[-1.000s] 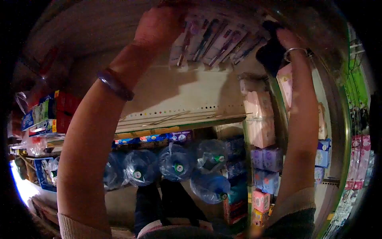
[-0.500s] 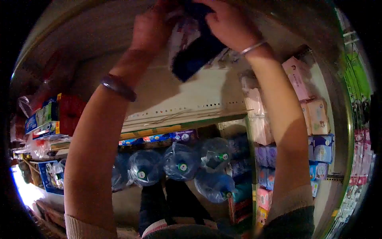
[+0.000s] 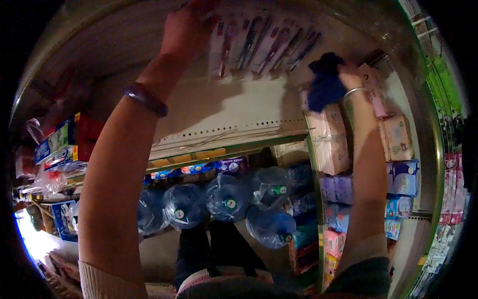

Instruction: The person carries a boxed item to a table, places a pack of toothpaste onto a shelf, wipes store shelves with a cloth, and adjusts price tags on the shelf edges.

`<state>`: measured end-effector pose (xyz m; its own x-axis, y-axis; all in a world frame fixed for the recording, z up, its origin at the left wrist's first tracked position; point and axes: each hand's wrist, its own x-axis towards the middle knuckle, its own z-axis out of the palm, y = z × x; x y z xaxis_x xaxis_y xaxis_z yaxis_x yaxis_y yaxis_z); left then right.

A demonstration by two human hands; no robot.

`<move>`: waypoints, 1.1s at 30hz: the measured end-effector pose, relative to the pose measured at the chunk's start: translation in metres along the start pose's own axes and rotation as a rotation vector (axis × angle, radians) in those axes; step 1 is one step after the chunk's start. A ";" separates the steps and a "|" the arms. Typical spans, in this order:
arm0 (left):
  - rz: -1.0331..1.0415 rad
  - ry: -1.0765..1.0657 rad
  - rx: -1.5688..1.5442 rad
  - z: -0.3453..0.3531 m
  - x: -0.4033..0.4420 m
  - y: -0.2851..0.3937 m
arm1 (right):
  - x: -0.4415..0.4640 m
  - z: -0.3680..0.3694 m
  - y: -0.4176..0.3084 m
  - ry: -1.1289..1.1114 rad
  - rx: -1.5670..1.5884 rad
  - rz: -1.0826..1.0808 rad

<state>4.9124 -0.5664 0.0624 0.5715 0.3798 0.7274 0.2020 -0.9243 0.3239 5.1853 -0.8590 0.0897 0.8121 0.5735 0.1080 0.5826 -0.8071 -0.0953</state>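
Observation:
My right hand (image 3: 352, 77) is closed on a dark blue cloth (image 3: 326, 83), which hangs bunched in front of the packs at the right end of the shelf. Up at the top edge, my left hand (image 3: 186, 30) is beside a row of slim clear packs (image 3: 259, 45) that look like packaged toothbrushes. Shadow and the frame edge hide most of its fingers, so I cannot tell whether it grips anything. Below both hands lies a pale shelf (image 3: 234, 107) with a perforated edge.
Several large water bottles (image 3: 227, 199) in clear plastic stand by my legs. Tissue packs (image 3: 328, 134) are stacked at the right. Boxes (image 3: 57, 142) sit on the left. Green packs (image 3: 445, 89) hang at the far right.
My right hand has moved right and down with the cloth, away from my left hand. The row of slim packs, mostly covered before, now shows. My left hand stays near the top.

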 end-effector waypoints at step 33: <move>-0.064 -0.101 0.310 -0.151 -0.030 -0.059 | 0.045 0.111 -0.149 -0.140 1.298 -0.322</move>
<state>4.7636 -0.5174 0.1126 0.6227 0.4465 0.6426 0.4641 -0.8719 0.1561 5.1384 -0.6976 -0.0013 0.5854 0.7833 0.2092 0.2929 0.0363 -0.9555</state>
